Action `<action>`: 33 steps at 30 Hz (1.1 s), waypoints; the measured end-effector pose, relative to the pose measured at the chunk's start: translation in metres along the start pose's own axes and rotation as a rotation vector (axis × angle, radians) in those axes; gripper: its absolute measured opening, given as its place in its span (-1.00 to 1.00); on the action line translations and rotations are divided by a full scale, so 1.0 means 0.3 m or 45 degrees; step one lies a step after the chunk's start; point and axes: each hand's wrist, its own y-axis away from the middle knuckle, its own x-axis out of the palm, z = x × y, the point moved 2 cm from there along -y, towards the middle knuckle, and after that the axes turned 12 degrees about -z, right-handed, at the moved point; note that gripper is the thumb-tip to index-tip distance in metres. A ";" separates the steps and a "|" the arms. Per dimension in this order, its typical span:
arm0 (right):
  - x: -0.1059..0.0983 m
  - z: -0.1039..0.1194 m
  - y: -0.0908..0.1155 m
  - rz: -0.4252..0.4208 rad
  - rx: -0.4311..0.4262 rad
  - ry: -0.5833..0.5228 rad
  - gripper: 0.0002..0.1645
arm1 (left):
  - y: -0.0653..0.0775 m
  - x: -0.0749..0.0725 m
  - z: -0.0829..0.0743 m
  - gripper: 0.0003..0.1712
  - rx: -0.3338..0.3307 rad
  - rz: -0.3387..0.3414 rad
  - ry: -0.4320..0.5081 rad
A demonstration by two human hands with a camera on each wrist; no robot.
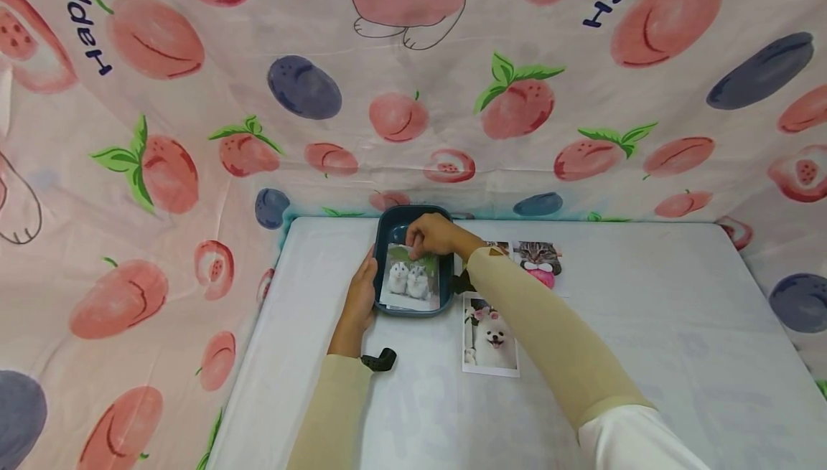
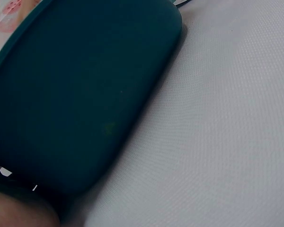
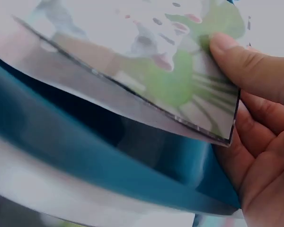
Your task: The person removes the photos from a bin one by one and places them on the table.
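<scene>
A dark teal tray [image 1: 414,311] with raised walls stands at the table's far side. My left hand [image 1: 360,294] rests along its left wall, fingers reaching up toward the rim; the left wrist view has the tray's outer wall [image 2: 85,94] and a blurred piece of the hand low in the corner. With thumb and fingers, my right hand [image 1: 431,235] pinches the far edge of a photo card [image 1: 410,280] showing two small white furry animals on green. Seen from the right wrist, the card [image 3: 180,80] lies tilted over the tray, with another sheet's pale edge under it.
To the tray's right lie a white dog photo [image 1: 492,337] and a cat photo [image 1: 539,258], with a further photo partly hidden behind the right forearm. A white cloth [image 1: 646,355] covers the table. Fruit-printed fabric [image 1: 400,118] hangs behind it.
</scene>
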 end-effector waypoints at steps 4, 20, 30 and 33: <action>-0.006 0.003 -0.004 -0.007 -0.029 -0.002 -0.90 | 0.000 0.001 0.001 -0.42 -0.006 0.004 0.022; 0.004 0.019 0.000 -0.047 -0.076 0.038 -0.83 | -0.002 -0.005 0.004 -0.39 0.007 -0.002 -0.035; 0.014 0.015 -0.002 -0.023 -0.082 0.054 -0.92 | -0.001 -0.001 0.003 -0.39 0.004 0.008 0.001; 0.018 0.013 -0.001 0.001 -0.059 0.048 -0.92 | -0.003 0.000 0.003 -0.39 0.004 0.010 0.009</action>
